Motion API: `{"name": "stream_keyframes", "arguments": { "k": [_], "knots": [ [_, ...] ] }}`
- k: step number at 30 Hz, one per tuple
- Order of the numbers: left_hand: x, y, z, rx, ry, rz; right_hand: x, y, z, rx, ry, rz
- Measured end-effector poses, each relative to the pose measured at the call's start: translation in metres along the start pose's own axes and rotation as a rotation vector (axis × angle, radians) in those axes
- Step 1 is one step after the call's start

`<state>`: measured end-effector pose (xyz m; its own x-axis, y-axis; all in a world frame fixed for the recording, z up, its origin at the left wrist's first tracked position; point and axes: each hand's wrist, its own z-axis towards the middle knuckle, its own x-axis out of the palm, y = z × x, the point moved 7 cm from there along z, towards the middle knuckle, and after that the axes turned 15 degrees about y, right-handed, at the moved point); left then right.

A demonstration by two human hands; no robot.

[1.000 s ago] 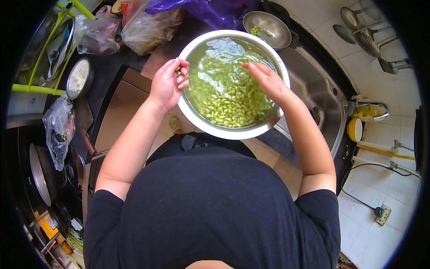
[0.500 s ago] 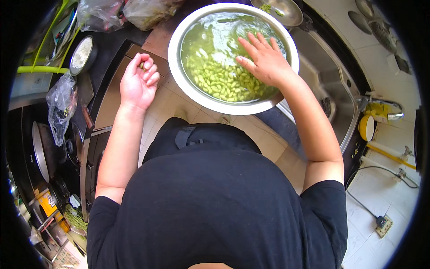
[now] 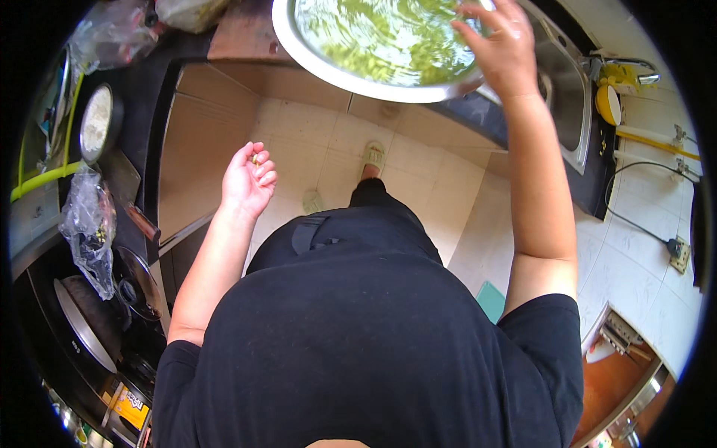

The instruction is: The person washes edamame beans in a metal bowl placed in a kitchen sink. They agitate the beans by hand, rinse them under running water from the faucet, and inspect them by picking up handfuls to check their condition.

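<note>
A large metal basin (image 3: 357,84) stands at the top of the view, full of rippling water with a mass of green shelled beans (image 3: 388,63) in it. My right hand (image 3: 508,48) is over the basin's right side with thumb and fingers apart, holding nothing that I can see. Well below the basin, my left hand (image 3: 250,183) hangs palm up in front of the cabinet. Its fingers curl round a small green piece (image 3: 255,159), possibly a bean, mostly hidden by the fingertips.
A steel sink (image 3: 571,112) with a tap lies to the right of the basin. On the left counter are a bowl of white stuff (image 3: 97,123), a cleaver (image 3: 127,183) and a plastic bag (image 3: 88,224). A pan (image 3: 86,321) is at lower left; a yellow bowl (image 3: 609,104) sits by the tap.
My right hand has moved from flat over the beans to the basin's right side, and the water now swirls. My body has turned and stepped back, so the basin sits higher in view.
</note>
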<state>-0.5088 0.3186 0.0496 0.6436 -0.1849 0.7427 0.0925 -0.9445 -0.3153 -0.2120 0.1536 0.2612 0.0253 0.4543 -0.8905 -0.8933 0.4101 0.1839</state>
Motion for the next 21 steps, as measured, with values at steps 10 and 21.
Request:
{"name": "stream_keyframes", "arguments": {
  "k": [10, 21],
  "knots": [
    [-0.184, 0.031, -0.024, -0.230, -0.316, -0.037, -0.042, 0.002, -0.195, 0.567, -0.246, 0.023],
    [-0.156, 0.046, 0.002, -0.225, -0.263, 0.194, -0.027, -0.028, -0.408, 1.126, -0.188, 0.385]
  ]
}}
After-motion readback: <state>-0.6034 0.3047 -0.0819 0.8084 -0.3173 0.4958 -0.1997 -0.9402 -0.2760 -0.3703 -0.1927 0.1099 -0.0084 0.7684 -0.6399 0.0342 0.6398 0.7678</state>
